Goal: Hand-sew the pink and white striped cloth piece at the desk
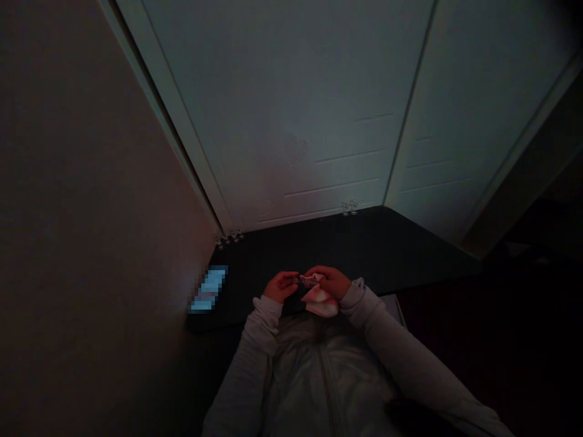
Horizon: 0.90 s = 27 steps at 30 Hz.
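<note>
A small pale cloth (321,301) is held just above the near edge of the dark surface (373,249), close to the person's chest. Its upper edge runs left to right along that near edge, and the rest droops toward the jacket (319,370). The right hand (334,281) is curled shut over its top, pinching it. The left hand (281,286) has its fingertips drawn together at the cloth's left end, but it is too dark to tell whether they grip. A broad stretch of surface lies between the hands and the far edge, where white doors (296,109) stand. A lit screen (209,290) lies at the left edge, beside the wall (91,212).
</note>
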Available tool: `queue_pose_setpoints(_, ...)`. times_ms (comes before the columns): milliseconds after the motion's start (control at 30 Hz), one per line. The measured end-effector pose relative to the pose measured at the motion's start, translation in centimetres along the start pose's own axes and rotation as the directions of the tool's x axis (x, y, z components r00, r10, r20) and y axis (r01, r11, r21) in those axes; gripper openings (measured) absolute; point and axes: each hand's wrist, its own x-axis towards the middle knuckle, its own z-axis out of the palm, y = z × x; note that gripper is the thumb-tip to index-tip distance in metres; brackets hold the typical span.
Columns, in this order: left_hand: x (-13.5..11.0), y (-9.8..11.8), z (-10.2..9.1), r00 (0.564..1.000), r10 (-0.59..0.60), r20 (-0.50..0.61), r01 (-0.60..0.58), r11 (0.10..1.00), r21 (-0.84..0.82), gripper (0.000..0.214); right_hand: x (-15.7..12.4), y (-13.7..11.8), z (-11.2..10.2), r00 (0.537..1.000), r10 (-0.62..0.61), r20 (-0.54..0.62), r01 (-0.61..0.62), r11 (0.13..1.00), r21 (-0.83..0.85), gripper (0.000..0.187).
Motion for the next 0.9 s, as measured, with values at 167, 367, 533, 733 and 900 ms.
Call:
queue_pose_setpoints(167, -0.3, 0.6, 0.2, 1.000, -0.001, -0.016, 0.000, 1.000, -0.031, 0.038, 0.0, 0.0, 0.1, 1.000, 0.005, -0.011, -0.005, 0.999, 0.041, 0.028)
queue_pose_setpoints(367, -0.2, 1.3, 1.1, 0.984, -0.086, -0.156, 0.078, 0.995, -0.062, 0.048, 0.2, 0.5, 0.1, 0.998, 0.019, -0.063, -0.019, 1.000, 0.014, 0.029)
queue_pose_setpoints(533, -0.1, 1.8, 2.0, 0.954, -0.200, -0.225, 0.207, 0.978, 0.010, 0.040, 0.2, 0.7, 0.1, 0.997, 0.012, -0.081, -0.012, 1.000, 0.007, 0.029)
queue_pose_setpoints(733, -0.3, 2.1, 2.1, 0.954, -0.227, -0.195, 0.250, 0.963, 0.101, 0.043, 0.1, 0.4, 0.1, 0.998, -0.013, -0.062, 0.015, 1.000, 0.023, 0.025)
queue_pose_setpoints(900, -0.2, 1.7, 1.6, 0.969, -0.182, -0.165, 0.197, 0.977, 0.081, 0.045, 0.1, 0.4, 0.0, 0.997, 0.019, -0.070, -0.020, 1.000, -0.008, 0.025)
